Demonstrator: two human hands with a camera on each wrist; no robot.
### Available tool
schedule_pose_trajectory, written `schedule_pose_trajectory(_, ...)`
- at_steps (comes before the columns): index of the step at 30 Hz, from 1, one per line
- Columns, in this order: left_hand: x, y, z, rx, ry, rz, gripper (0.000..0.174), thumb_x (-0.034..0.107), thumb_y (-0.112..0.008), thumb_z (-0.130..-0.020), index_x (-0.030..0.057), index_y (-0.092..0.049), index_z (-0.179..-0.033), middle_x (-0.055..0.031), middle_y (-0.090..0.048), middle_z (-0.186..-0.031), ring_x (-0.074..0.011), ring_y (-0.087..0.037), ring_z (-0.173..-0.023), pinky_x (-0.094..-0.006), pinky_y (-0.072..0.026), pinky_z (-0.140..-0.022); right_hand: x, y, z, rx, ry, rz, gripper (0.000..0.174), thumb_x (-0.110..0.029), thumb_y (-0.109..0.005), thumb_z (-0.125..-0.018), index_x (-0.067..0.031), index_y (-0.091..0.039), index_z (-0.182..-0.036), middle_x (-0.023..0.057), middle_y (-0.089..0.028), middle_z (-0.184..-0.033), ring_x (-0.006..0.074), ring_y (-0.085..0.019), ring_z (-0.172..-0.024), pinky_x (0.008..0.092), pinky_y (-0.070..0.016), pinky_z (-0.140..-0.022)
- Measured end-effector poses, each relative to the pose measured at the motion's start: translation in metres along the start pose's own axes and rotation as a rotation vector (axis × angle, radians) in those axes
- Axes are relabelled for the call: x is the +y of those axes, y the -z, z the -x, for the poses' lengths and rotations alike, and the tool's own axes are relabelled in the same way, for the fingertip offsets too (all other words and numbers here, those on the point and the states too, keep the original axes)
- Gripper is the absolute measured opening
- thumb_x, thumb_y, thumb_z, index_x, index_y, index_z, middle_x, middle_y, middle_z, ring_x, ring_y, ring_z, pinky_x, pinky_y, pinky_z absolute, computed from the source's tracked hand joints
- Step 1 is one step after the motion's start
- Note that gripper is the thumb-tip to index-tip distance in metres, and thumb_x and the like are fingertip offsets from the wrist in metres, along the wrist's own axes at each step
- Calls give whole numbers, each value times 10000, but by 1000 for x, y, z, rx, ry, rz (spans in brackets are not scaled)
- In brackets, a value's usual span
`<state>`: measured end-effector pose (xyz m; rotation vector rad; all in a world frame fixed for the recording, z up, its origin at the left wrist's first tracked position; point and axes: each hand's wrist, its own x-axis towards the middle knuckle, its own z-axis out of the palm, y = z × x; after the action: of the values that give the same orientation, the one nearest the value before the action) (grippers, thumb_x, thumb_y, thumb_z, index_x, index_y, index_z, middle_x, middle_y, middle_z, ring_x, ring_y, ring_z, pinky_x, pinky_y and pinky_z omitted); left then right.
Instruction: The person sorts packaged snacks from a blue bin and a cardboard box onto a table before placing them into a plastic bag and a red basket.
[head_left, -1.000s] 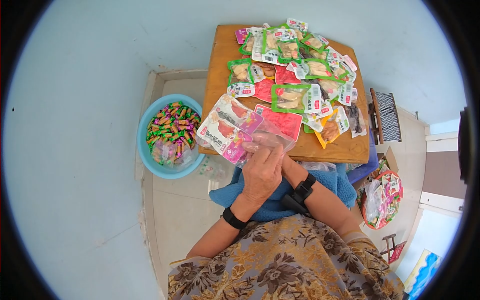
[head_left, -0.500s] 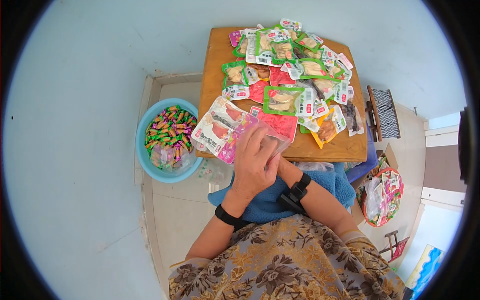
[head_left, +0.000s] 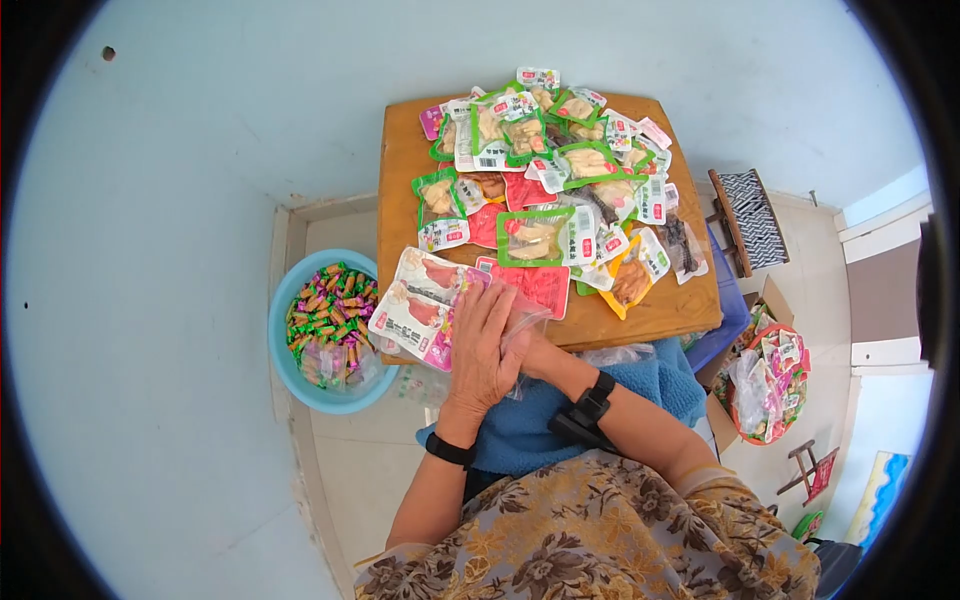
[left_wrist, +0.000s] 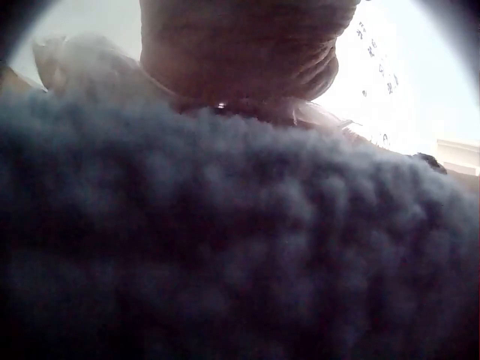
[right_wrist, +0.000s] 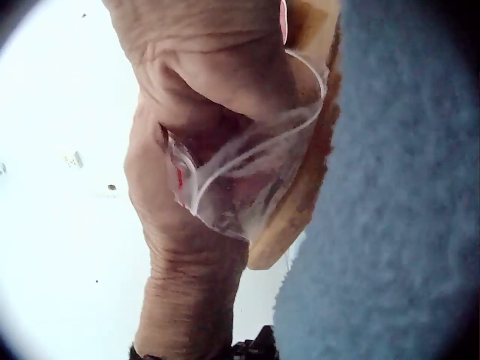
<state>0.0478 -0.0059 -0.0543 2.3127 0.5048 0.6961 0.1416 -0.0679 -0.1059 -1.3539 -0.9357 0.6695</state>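
Note:
Near the table's front left edge lies a clear plastic bag with white-and-pink printed snack packets inside. My left hand rests flat over the bag's near part, fingers extended across the pink print. From the right, my right hand reaches into the bag's mouth, whose rim shows around it in the right wrist view. In the head view, most of this hand is hidden beneath my left one, so I cannot tell how its fingers lie. Blue fabric fills much of the left wrist view.
Several vacuum-packed snacks are heaped on the wooden table. A light-blue basin of small wrapped sweets stands on the floor at left. Rightward are a blue crate, a woven stool and a red basket of packets.
My left hand has moved from pinching at the bag's near edge to lying flat over it. My right hand stays in the bag. The head view has shifted, so the table appears lower and further left.

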Motion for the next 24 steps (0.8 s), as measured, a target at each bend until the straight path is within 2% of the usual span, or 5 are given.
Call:
schedule_pose_trajectory(5, -5, -6, 2, 19, 52, 56, 533, 396, -422, -1025, 9, -557, -1367, -205, -535, -1419, -432, -416, -1377, -525, -233, -1180, -21, 26, -2, -202, -210, 127, 433, -172, -634, -934, -15, -527, -1323, 109, -629, -1214, 199, -636, -1073, 320, -534, -882)
schedule_pose_trajectory(7, -10, -10, 4, 30, 84, 52, 502, 358, -395, -1042, 4, -568, -1353, -199, -537, -1419, -431, -410, -1382, -522, -235, -1180, -34, 33, -6, -266, -618, -195, 346, -121, -605, -929, 6, -584, -1251, 138, -671, -1139, 212, -681, -1018, 316, -560, -816)
schedule_pose_trajectory(14, -18, -21, 8, 52, 83, -22, 424, 254, -462, -1015, 16, -582, -1345, -172, -536, -1429, -425, -397, -1391, -531, -263, -1168, -96, 84, -28, -451, -595, 269, 180, -65, -568, -932, 16, -715, -998, 77, -694, -767, 109, -666, -697, 266, -555, -639)
schedule_pose_trajectory(18, -22, -28, 11, 28, 53, -132, 448, 255, -472, -1002, 38, -549, -1386, -165, -480, -1487, -417, -372, -1411, -528, -256, -1175, -88, 98, -50, -120, -183, 469, 154, -53, -635, -898, -1, -716, -1019, 95, -713, -835, 172, -678, -709, 300, -528, -608)
schedule_pose_trajectory(24, -27, -30, 11, -1, 30, -186, 476, 264, -518, -970, 40, -540, -1389, -173, -457, -1500, -424, -366, -1410, -533, -259, -1174, -62, 99, -81, -82, 362, 797, 336, 6, -643, -829, -34, -661, -1162, 220, -607, -1216, 406, -582, -1148, 446, -499, -956)
